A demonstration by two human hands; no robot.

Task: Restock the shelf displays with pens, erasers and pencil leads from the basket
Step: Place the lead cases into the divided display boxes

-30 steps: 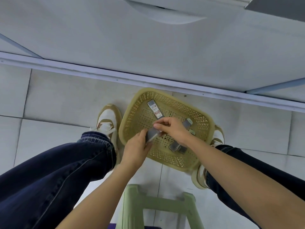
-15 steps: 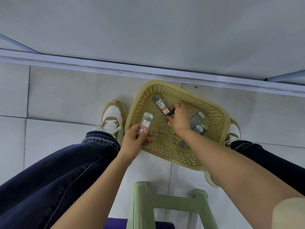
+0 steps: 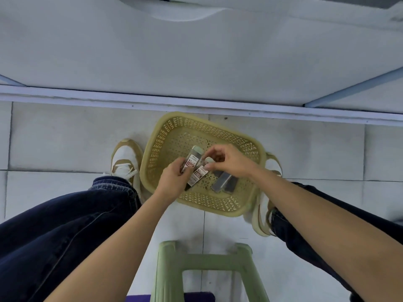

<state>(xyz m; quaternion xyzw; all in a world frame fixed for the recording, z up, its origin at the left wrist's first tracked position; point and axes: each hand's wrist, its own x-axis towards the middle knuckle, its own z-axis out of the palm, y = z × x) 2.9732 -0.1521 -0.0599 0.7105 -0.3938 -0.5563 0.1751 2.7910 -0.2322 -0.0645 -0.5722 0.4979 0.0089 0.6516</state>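
A yellow lattice basket [image 3: 244, 147] sits on the floor between my feet. Over it, my left hand [image 3: 174, 180] grips a clear pencil-lead case [image 3: 193, 159] with a red and white label. My right hand [image 3: 229, 161] pinches the top of a second lead case [image 3: 198, 176] and holds it against the first one, beside my left fingers. Two or three more grey lead cases [image 3: 224, 183] lie on the basket's floor under my right wrist.
The white base of the shelf unit [image 3: 196, 62] fills the upper view, its lower edge just beyond the basket. A green plastic stool [image 3: 207, 262] stands below my arms. My knees in dark jeans flank the basket on the tiled floor.
My right hand lifted a second lead case off the basket floor and brought it left to meet the case in my left hand. The hands have come together.
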